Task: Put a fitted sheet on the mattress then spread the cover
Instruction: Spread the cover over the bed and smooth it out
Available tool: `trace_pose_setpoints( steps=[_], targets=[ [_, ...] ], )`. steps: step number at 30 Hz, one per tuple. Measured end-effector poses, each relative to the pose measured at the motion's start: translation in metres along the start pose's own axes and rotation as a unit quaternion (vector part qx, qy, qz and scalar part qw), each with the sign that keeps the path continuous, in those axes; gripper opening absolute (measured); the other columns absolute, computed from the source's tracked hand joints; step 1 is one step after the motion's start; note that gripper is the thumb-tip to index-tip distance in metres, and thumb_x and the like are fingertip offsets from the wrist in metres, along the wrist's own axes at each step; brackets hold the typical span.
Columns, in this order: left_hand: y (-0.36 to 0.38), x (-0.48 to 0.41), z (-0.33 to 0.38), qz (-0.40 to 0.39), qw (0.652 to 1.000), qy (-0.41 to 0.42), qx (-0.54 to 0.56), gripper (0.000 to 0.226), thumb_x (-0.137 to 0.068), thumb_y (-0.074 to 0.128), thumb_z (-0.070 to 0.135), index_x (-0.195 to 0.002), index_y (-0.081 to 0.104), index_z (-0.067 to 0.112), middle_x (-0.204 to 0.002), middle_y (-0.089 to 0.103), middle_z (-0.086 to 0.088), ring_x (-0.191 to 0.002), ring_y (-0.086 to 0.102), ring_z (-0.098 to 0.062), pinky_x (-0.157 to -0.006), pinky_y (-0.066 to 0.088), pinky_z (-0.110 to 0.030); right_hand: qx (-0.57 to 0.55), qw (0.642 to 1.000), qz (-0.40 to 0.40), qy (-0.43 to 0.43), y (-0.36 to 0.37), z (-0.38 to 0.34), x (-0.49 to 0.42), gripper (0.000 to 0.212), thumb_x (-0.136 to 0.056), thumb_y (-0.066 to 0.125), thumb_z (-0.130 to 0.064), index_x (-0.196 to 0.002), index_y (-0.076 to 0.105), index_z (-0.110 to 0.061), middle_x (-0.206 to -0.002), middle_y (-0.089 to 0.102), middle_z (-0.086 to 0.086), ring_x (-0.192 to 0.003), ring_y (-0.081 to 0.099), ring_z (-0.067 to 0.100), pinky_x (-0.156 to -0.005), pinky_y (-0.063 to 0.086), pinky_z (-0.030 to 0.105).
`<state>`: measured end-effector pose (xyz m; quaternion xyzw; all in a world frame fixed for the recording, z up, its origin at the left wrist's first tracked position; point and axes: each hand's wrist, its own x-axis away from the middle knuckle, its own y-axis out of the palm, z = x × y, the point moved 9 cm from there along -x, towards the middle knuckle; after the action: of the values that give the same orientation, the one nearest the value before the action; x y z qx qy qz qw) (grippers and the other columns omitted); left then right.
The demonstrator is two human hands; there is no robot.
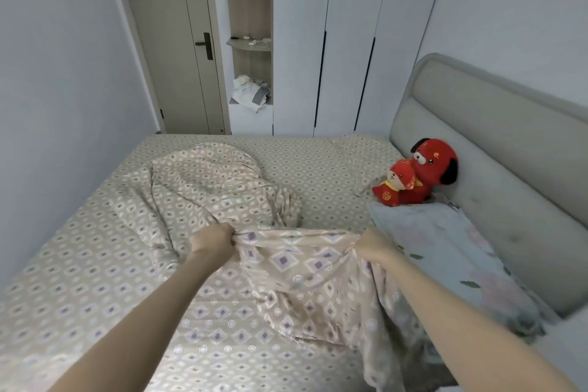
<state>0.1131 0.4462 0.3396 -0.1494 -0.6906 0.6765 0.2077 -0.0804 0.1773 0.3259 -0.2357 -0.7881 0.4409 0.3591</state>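
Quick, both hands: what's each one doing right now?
Left hand: fingers curled, gripping the cover edge.
Right hand: gripping the same edge.

You have two grips in view: the left grip [213, 240] and the right grip [374, 247]. You see one cover [222, 188], one fitted sheet [318, 162], one floral pillow [445, 248] at right, two red plush toys far right, a big toy [432, 169] and a small toy [389, 192], and one door [178, 57] far left.
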Motion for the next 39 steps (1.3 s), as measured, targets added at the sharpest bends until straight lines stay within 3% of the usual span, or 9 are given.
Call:
trace_pose_setpoints(
  steps=[3,8,14,18,21,26,31,35,39],
  targets=[
    [0.023,0.001,-0.027,-0.021,0.999,-0.008,0.041,0.018,-0.088,0.052,0.017,-0.103,0.062,0.013,-0.103,0.056,-0.003,-0.099,0.058,-0.023,-0.076,0.048,-0.032,-0.226,0.972,0.039,0.047,0.016,-0.003,-0.008,0.029,-0.096,0.038,-0.005,-0.113,0.059,0.005,-0.109,0.063,0.019,-0.092,0.061,0.030,-0.077,0.048,0.031],
    [0.058,0.000,-0.052,-0.078,0.988,0.006,0.136,0.022,-0.095,0.049,0.026,-0.111,0.051,0.011,-0.108,0.065,-0.011,-0.098,0.060,-0.030,-0.077,0.046,-0.033,-0.556,0.821,0.045,0.118,0.026,-0.032,-0.002,0.028,-0.091,0.040,0.001,-0.065,0.052,-0.005,-0.069,0.055,0.006,-0.062,0.052,0.019,-0.062,0.046,0.031],
    [0.057,-0.008,-0.072,-0.018,0.998,0.012,0.052,0.028,-0.091,0.054,0.042,-0.107,0.054,0.019,-0.105,0.063,-0.002,-0.109,0.054,-0.024,-0.095,0.041,-0.038,-0.656,0.746,-0.029,0.109,0.016,-0.087,-0.008,0.028,-0.090,0.041,-0.012,-0.099,0.066,-0.002,-0.087,0.069,0.017,-0.078,0.063,0.030,-0.065,0.050,0.031],
    [0.057,-0.021,-0.109,-0.032,0.999,-0.028,0.032,0.023,-0.094,0.048,0.032,-0.111,0.054,0.017,-0.114,0.060,-0.002,-0.113,0.053,-0.025,-0.104,0.034,-0.043,-0.705,0.701,-0.017,0.105,0.026,-0.098,-0.023,0.030,-0.095,0.036,-0.013,-0.077,0.057,-0.005,-0.063,0.063,0.011,-0.048,0.059,0.016,-0.046,0.052,0.023],
    [0.039,-0.033,-0.127,-0.007,0.984,-0.058,0.170,0.012,-0.093,0.045,0.013,-0.103,0.050,0.008,-0.095,0.064,-0.012,-0.086,0.059,-0.029,-0.069,0.045,-0.033,-0.633,0.769,0.013,0.089,0.032,-0.099,-0.049,0.025,-0.088,0.048,-0.012,-0.106,0.061,-0.001,-0.102,0.068,0.020,-0.080,0.067,0.024,-0.070,0.058,0.034],
    [-0.028,-0.064,-0.096,0.043,0.963,0.010,0.267,0.015,-0.079,0.062,0.012,-0.083,0.048,0.011,-0.074,0.061,-0.008,-0.065,0.056,-0.025,-0.049,0.035,-0.028,-0.241,0.965,0.008,-0.107,0.035,-0.152,-0.063,0.089,-0.066,0.078,0.002,-0.139,0.037,-0.030,-0.139,0.035,0.007,-0.114,0.048,0.024,-0.093,0.045,0.032],
    [-0.083,-0.099,-0.045,0.092,0.954,0.100,0.267,0.017,-0.069,0.054,-0.003,-0.079,0.048,0.009,-0.073,0.060,-0.013,-0.067,0.055,-0.030,-0.052,0.037,-0.032,-0.148,0.952,-0.125,-0.239,0.102,-0.233,-0.060,0.080,-0.064,0.083,-0.043,-0.133,0.050,-0.021,-0.134,0.050,-0.001,-0.129,0.045,0.019,-0.104,0.040,0.033],
    [-0.106,-0.124,-0.051,0.111,0.968,0.122,0.188,0.022,-0.071,0.067,0.005,-0.083,0.049,0.014,-0.074,0.057,-0.003,-0.068,0.051,-0.023,-0.055,0.035,-0.032,-0.375,0.916,-0.009,-0.139,0.074,-0.241,-0.088,0.018,-0.092,0.056,-0.017,-0.109,0.050,-0.015,-0.109,0.060,0.005,-0.091,0.056,0.018,-0.074,0.041,0.027],
    [-0.087,-0.147,-0.080,0.121,0.983,0.115,0.079,0.021,-0.080,0.061,0.003,-0.100,0.059,0.010,-0.097,0.060,-0.009,-0.087,0.059,-0.029,-0.067,0.045,-0.036,-0.476,0.868,0.108,-0.090,0.018,-0.252,-0.105,0.017,-0.085,0.049,-0.003,-0.097,0.044,-0.014,-0.083,0.051,0.002,-0.080,0.045,0.019,-0.062,0.032,0.032]
  ],
)
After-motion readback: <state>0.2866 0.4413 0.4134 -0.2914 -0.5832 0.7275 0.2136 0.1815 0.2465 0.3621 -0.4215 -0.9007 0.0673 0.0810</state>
